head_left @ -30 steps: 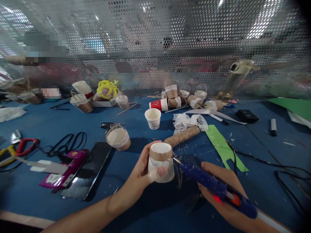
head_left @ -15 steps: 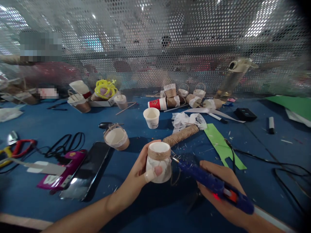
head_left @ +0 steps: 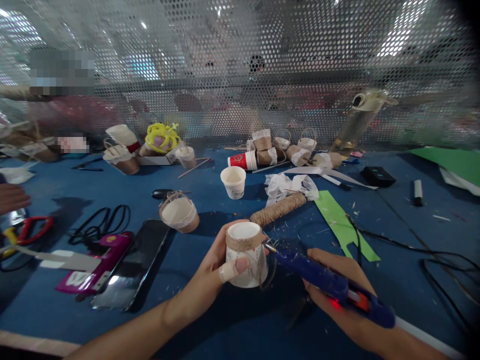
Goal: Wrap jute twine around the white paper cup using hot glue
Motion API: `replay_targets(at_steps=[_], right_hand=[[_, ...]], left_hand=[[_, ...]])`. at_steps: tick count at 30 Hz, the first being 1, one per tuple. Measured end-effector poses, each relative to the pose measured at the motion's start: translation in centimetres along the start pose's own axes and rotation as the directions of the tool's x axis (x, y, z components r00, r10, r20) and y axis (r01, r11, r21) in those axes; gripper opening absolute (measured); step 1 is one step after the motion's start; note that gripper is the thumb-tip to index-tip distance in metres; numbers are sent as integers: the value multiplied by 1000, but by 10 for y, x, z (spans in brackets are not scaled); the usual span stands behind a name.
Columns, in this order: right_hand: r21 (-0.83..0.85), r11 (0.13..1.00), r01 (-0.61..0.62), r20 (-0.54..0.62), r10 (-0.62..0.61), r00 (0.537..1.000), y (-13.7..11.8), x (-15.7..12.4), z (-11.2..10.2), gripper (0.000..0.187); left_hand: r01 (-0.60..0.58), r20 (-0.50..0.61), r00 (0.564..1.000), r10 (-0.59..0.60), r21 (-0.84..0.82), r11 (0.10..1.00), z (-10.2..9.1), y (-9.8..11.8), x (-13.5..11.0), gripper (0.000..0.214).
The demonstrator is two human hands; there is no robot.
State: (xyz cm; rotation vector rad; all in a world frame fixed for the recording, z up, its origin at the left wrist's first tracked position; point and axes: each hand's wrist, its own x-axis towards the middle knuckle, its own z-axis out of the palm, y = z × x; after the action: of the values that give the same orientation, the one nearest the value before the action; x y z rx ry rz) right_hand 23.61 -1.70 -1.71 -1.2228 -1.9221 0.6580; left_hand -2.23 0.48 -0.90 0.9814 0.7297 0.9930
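Note:
My left hand [head_left: 217, 265], its thumb bandaged, is wrapped around a white paper cup [head_left: 245, 275] turned upside down. A band of twine [head_left: 242, 243] circles the cup near its raised base, and a loose strand hangs at the right side. In my right hand [head_left: 347, 267] is a blue hot glue gun [head_left: 315, 270], with a red light glowing on it. Its metal nozzle points left and is right beside the twine; whether they touch I cannot tell. Behind the cup lies a roll of twine [head_left: 279, 210].
A small bucket-like cup [head_left: 180, 215] and a plain paper cup [head_left: 233, 182] stand beyond my left hand. At left are a phone [head_left: 129, 265], a purple device [head_left: 95, 267], pliers [head_left: 35, 230] and another person's hand [head_left: 13, 197]. Green paper [head_left: 343, 225] and a cable [head_left: 397, 240] lie right.
The held cup has turned in my left hand and tipped slightly, so its printed side shows. The glue gun has barely moved. Another person's hand has come in at the left edge.

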Motion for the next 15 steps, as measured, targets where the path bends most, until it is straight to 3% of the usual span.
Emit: replay_targets(at_steps=[2, 3, 7, 10, 15], right_hand=[[-15, 999, 34, -99, -35, 994, 7, -6, 3, 35], [-13, 999, 46, -113, -48, 992, 9, -9, 5, 41], [21, 998, -58, -124, 60, 990, 4, -13, 10, 19], [67, 987, -149, -230, 160, 960, 0, -14, 14, 34], [145, 963, -227, -121, 245, 962, 7, -16, 17, 19]], left_hand=[[12, 5, 1000, -11, -33, 999, 0, 0, 0, 51], [18, 11, 1000, -18, -50, 999, 0, -1, 0, 51], [38, 16, 999, -36, -92, 995, -3, -3, -1, 57], [57, 24, 998, -54, -114, 992, -4, -2, -2, 62], [77, 28, 997, -75, -106, 991, -3, 2, -3, 62]])
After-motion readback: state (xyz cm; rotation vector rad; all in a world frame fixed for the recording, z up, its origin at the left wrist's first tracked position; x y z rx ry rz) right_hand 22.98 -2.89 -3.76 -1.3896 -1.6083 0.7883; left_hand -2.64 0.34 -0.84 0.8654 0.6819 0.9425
